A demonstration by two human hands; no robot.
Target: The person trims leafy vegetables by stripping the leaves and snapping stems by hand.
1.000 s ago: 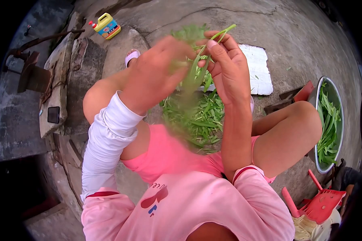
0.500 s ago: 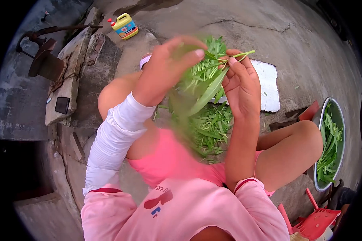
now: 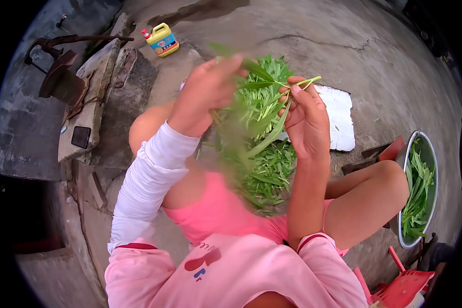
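Note:
My right hand (image 3: 309, 120) pinches a few pale green stems of water spinach (image 3: 309, 80) between thumb and fingers, and long narrow leaves trail from them to the left. My left hand (image 3: 203, 95), in a white sleeve, is closed with its fingers curled; blurred water spinach greens show at it and hang below. Its fingertips are close to the leaves on the right hand's stems, but blur hides the exact contact. Beneath both hands, a heap of water spinach (image 3: 274, 69) lies beside a white board (image 3: 341, 115), and cut green pieces (image 3: 269, 172) are strewn nearer my lap.
A metal basin (image 3: 435, 174) with more greens stands beyond my knee on the right. Behind it is a red plastic chair (image 3: 408, 287). A yellow jug (image 3: 164, 40) with a red pump stands at upper left. A phone (image 3: 80, 137) lies on the stone ledge (image 3: 98, 77).
My left hand has shifted slightly down, its fingers more curled. My right hand keeps its pinch on the stems. The whole view has tilted a little.

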